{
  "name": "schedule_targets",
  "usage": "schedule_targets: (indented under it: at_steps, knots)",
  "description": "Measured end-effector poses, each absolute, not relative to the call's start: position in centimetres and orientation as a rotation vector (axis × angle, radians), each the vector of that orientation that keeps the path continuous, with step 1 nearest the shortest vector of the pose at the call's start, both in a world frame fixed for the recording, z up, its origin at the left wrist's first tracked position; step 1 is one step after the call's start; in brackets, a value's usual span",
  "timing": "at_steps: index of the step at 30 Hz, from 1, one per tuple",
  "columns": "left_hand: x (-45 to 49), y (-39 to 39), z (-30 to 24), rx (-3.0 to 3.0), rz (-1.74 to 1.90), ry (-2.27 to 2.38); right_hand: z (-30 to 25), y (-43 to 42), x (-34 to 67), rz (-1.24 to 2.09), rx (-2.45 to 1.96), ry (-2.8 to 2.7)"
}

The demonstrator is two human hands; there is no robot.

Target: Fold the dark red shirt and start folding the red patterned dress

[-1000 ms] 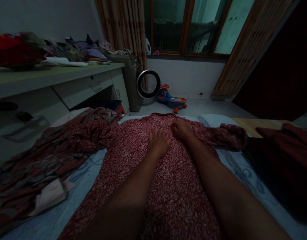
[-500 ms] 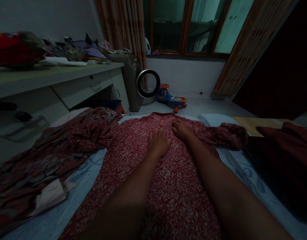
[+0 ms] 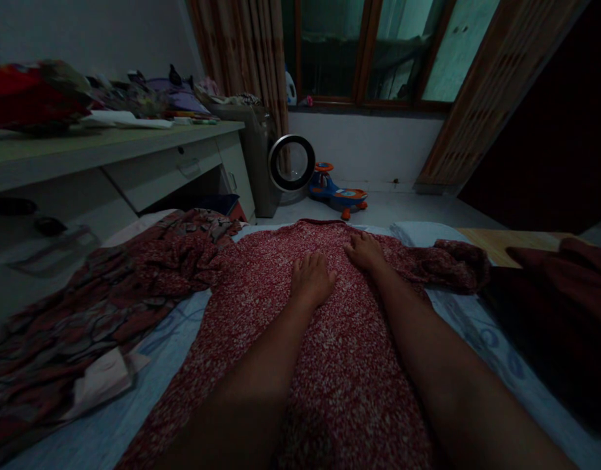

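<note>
A red-and-white speckled long-sleeved garment (image 3: 349, 352) lies spread out on the bed, its neckline at the far edge and its sleeves out to both sides. My left hand (image 3: 312, 279) rests flat on its upper middle, palm down. To the right of it, my right hand (image 3: 366, 251) lies palm down near the garment's right shoulder, fingers stretched out. Neither hand has anything gripped. The left sleeve is bunched over a patterned brown-red cloth (image 3: 104, 320). My forearms cover part of the garment's body.
A light blue bed sheet (image 3: 175, 333) lies beneath. Dark folded clothes (image 3: 564, 281) are on the right. On the left stands a cluttered desk (image 3: 183, 134). Beyond the bed are a washing machine with its round door (image 3: 310, 160) open and a blue-orange ride-on toy (image 3: 337, 193).
My right hand has slid slightly to the right across the garment, away from my left hand. My left hand stays almost where it was.
</note>
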State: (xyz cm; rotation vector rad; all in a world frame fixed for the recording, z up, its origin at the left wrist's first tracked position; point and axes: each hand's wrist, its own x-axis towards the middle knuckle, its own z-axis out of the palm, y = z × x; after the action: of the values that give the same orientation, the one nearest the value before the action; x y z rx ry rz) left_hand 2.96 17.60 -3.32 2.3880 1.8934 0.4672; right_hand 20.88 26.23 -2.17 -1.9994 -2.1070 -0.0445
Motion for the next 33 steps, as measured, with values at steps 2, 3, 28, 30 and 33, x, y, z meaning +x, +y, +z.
schedule_targets:
  at_steps: [2,3,28,30,33]
  knots:
    - [2.9,17.6,-3.4,2.388,0.47,1.892,-1.7,26.2,20.8,-0.092,-1.89,-2.107]
    - [2.9,17.6,-3.4,2.389,0.471,1.89,-1.6,26.2,20.7,-0.1,-1.819,-2.127]
    - [3.0,17.7,-3.6,2.387,0.465,1.904,-2.8,27.0,21.8,-0.02,-1.901,-2.244]
    - [3.0,17.8,-3.6,2.385,0.462,1.904,-2.9,26.9,21.9,-0.036,-2.02,-2.168]
    - [2.9,17.7,-3.5,2.373,0.446,1.903,-2.8,26.6,21.7,-0.126,-2.094,-2.041]
